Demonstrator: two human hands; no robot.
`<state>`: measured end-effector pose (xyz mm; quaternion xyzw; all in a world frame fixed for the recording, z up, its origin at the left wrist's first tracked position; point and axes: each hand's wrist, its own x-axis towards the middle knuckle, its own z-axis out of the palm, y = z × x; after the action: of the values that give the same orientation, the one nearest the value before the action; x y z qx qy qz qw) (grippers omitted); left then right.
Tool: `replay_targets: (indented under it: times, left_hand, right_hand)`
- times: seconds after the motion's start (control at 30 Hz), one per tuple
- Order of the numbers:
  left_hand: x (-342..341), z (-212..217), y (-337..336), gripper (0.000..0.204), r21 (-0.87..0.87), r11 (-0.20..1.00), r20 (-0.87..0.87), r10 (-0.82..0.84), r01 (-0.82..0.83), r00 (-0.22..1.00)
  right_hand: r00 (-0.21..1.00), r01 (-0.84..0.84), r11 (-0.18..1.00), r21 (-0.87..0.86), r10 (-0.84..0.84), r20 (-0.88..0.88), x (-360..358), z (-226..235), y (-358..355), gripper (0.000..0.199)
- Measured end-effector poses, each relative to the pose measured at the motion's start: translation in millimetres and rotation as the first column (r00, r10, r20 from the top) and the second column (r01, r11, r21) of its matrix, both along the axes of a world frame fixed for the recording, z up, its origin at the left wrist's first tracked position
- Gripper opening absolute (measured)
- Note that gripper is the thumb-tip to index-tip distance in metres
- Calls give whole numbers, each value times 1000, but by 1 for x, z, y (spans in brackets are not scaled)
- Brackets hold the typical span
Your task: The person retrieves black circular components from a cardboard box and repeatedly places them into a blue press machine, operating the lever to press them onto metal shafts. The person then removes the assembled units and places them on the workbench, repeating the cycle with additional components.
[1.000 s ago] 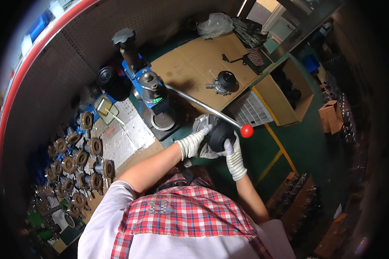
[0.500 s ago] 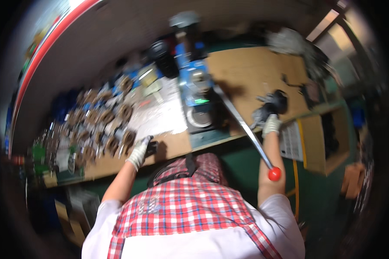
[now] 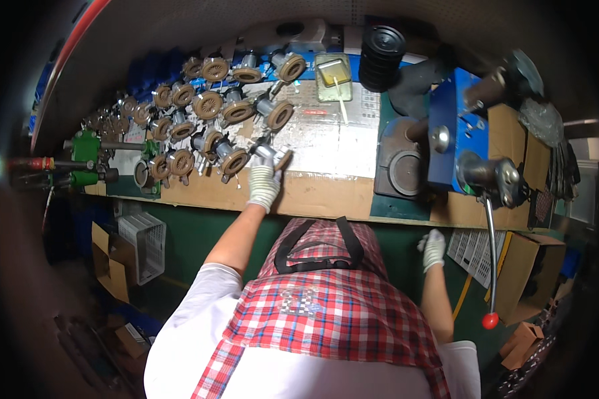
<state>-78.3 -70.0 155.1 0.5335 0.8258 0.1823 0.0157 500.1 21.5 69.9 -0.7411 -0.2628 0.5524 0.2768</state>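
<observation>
Moved since the earlier frame: the right hand (image 3: 434,249), off the dark part at the right of the bench and now in front of the bench edge; the left hand (image 3: 264,186), now at the ringed parts

Left hand, gloved — fingers closed about the neck of a metal part with a brown ring (image 3: 283,159), tilted, at the near right of its group; whether lifted, cannot tell

Right hand, gloved — fingers partly bent, how far cannot tell; near a white crate (image 3: 471,251)

Brown-ringed parts (image 3: 208,105), many, in loose rows on the left of the bench

Shallow tray (image 3: 322,94), yellow contents, white stick

Black ribbed stack (image 3: 381,60), upright, beside the tray

Blue press (image 3: 446,123), right; lever ending in a red ball (image 3: 490,321)
</observation>
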Motion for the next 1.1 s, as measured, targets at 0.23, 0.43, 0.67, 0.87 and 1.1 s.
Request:
replay_targets:
  times: [0.23,0.43,0.67,0.87,1.1]
  left_hand:
    - [55,-21,-22,42,-440,831,-262,-481,340,837]
    - [46,-27,-54,48,-246,756,-89,-640,606,763]
    - [-26,-29,-115,80,-167,937,250,-260,306,933]
    - [-50,-29,-19,103,24,933,423,-334,358,842]
    - [-32,-52,41,99,75,885,503,-431,459,749]
  right_hand:
    - [500,-863,463,205,717,485,-221,78,-22,31]
    - [541,-838,402,369,532,651,-375,86,114,29]
    - [192,-799,573,-181,530,826,-474,71,211,37]
    - [434,-812,568,135,433,790,-460,67,199,41]
    - [822,-454,854,253,511,-252,-415,211,97,29]
